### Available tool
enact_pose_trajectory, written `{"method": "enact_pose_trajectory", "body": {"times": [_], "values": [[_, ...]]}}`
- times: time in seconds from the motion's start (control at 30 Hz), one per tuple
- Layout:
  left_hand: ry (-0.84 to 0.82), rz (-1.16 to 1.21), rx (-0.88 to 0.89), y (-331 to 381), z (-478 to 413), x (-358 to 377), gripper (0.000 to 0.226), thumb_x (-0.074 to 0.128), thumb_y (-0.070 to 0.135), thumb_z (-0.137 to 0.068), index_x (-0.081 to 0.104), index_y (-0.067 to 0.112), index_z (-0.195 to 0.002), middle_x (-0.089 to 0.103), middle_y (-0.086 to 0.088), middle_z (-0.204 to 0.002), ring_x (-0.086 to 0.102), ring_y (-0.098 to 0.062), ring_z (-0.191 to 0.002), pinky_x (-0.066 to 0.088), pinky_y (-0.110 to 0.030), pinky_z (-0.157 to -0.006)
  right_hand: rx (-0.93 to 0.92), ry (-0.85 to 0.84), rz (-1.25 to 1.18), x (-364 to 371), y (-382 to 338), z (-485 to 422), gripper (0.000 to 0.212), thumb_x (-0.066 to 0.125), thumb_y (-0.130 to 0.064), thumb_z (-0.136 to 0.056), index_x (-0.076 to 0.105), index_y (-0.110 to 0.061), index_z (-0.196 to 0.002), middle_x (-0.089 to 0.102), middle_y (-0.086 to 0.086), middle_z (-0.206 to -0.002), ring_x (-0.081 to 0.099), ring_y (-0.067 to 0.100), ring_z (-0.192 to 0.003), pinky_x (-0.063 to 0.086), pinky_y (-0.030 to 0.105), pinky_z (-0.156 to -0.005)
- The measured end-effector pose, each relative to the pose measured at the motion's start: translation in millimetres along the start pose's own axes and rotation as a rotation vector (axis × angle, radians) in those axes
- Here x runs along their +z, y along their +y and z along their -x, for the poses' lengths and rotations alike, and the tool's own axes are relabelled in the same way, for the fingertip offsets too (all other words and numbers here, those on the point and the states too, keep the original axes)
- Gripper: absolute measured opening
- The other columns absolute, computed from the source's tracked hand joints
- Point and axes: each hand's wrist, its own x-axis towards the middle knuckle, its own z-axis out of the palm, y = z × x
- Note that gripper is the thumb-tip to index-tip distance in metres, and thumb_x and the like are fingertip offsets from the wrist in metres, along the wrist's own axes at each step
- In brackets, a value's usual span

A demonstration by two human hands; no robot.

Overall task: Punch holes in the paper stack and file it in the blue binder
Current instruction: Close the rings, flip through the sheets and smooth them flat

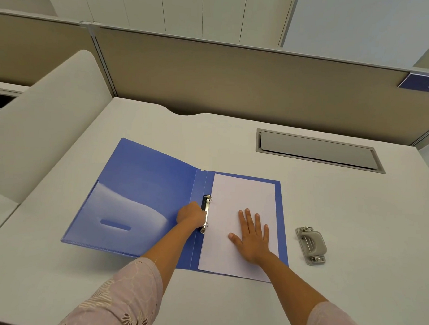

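The blue binder [138, 196] lies open on the white desk, its left cover showing a clear inner pocket. A white paper stack [241, 195] lies on the binder's right half, its left edge at the metal ring mechanism [206, 206]. My left hand [190, 214] has its fingers curled around the ring mechanism between the two rings. Fingers spread, my right hand [252, 235] presses flat on the paper. A grey hole punch [312, 245] sits on the desk to the right of the binder, untouched.
A grey cable hatch [317, 151] is set into the desk [354, 212] at the back right. Beige partition panels [237, 72] close off the rear, and a rounded white divider [45, 120] stands on the left. A blue number plate [423, 83] hangs at the far right.
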Motion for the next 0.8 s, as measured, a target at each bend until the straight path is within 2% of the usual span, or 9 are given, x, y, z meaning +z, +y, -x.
{"method": "enact_pose_trajectory", "body": {"times": [0.17,0.27,0.33,0.4,0.47,0.53,0.63,0.73,0.8], "values": [[0.131,0.025,0.055,5.5,4.1,1.3,0.035,0.066,0.037,-0.087,0.056,0.006,-0.102,0.063,-0.009,-0.1,0.061,-0.026,-0.089,0.04,-0.031,-0.057,0.002,-0.014,0.002,0.2,-0.3,-1.3,0.079,0.021,-0.064,-0.093,-0.026,-0.029,-0.145,-0.03,-0.004,-0.155,-0.027,0.025,-0.143,-0.016,0.049,-0.113],[0.109,0.031,0.048,7.0,1.3,0.3,0.035,0.068,0.034,-0.086,0.057,0.006,-0.104,0.064,-0.012,-0.103,0.062,-0.028,-0.093,0.043,-0.032,-0.06,0.007,-0.011,0.002,0.3,0.0,-1.1,0.079,0.022,-0.064,-0.093,-0.025,-0.029,-0.146,-0.03,-0.005,-0.155,-0.027,0.024,-0.143,-0.016,0.049,-0.113],[0.077,0.033,0.038,8.2,-1.4,-4.4,0.034,0.067,0.032,-0.086,0.056,0.006,-0.105,0.065,-0.012,-0.103,0.063,-0.028,-0.094,0.042,-0.03,-0.057,0.008,-0.012,-0.003,0.3,0.0,-1.2,0.079,0.022,-0.064,-0.093,-0.025,-0.029,-0.146,-0.03,-0.005,-0.155,-0.028,0.024,-0.143,-0.016,0.049,-0.113],[0.035,0.028,0.025,10.0,-3.7,-10.4,0.028,0.066,0.029,-0.086,0.056,0.008,-0.102,0.065,-0.009,-0.096,0.064,-0.027,-0.09,0.038,-0.026,-0.05,0.008,-0.016,-0.006,-0.3,-0.8,-1.3,0.079,0.023,-0.064,-0.093,-0.025,-0.03,-0.146,-0.03,-0.005,-0.155,-0.027,0.024,-0.143,-0.016,0.049,-0.113],[-0.012,0.032,0.001,11.6,-5.5,-14.8,0.021,0.064,0.025,-0.085,0.052,0.011,-0.094,0.06,-0.004,-0.079,0.061,-0.021,-0.073,0.038,-0.024,-0.048,0.014,-0.021,-0.007,-0.9,-1.4,-1.5,0.079,0.023,-0.064,-0.093,-0.025,-0.03,-0.146,-0.03,-0.005,-0.155,-0.028,0.024,-0.143,-0.016,0.049,-0.113],[-0.04,0.037,-0.029,12.7,-7.2,-17.4,0.018,0.063,0.022,-0.084,0.05,0.011,-0.09,0.053,-0.002,-0.07,0.054,-0.017,-0.062,0.044,-0.024,-0.054,0.017,-0.022,-0.008,-1.3,-1.7,-1.5,0.078,0.023,-0.063,-0.093,-0.024,-0.03,-0.146,-0.03,-0.004,-0.156,-0.028,0.024,-0.143,-0.016,0.049,-0.113],[-0.061,0.077,-0.06,12.5,-9.6,-18.6,0.016,0.062,0.02,-0.084,0.052,0.009,-0.091,0.054,-0.003,-0.072,0.058,-0.021,-0.072,0.052,-0.027,-0.067,0.015,-0.022,-0.012,-1.5,-1.9,-1.1,0.078,0.023,-0.063,-0.093,-0.023,-0.03,-0.147,-0.03,-0.005,-0.155,-0.028,0.024,-0.143,-0.016,0.049,-0.113],[-0.078,0.14,-0.08,12.1,-11.0,-18.7,0.014,0.061,0.017,-0.084,0.051,0.009,-0.081,0.057,-0.006,-0.076,0.06,-0.025,-0.078,0.057,-0.034,-0.082,0.013,-0.02,-0.016,-1.6,-2.1,-1.1,0.078,0.024,-0.062,-0.094,-0.023,-0.03,-0.147,-0.029,-0.004,-0.156,-0.028,0.024,-0.143,-0.016,0.049,-0.113],[-0.078,0.177,-0.088,11.5,-11.8,-18.9,0.014,0.063,0.016,-0.084,0.052,0.008,-0.08,0.061,-0.009,-0.082,0.062,-0.026,-0.08,0.058,-0.036,-0.083,0.013,-0.015,-0.017,-1.2,-2.1,-0.9,0.078,0.024,-0.062,-0.094,-0.023,-0.029,-0.147,-0.029,-0.004,-0.156,-0.027,0.024,-0.143,-0.016,0.049,-0.113]]}}
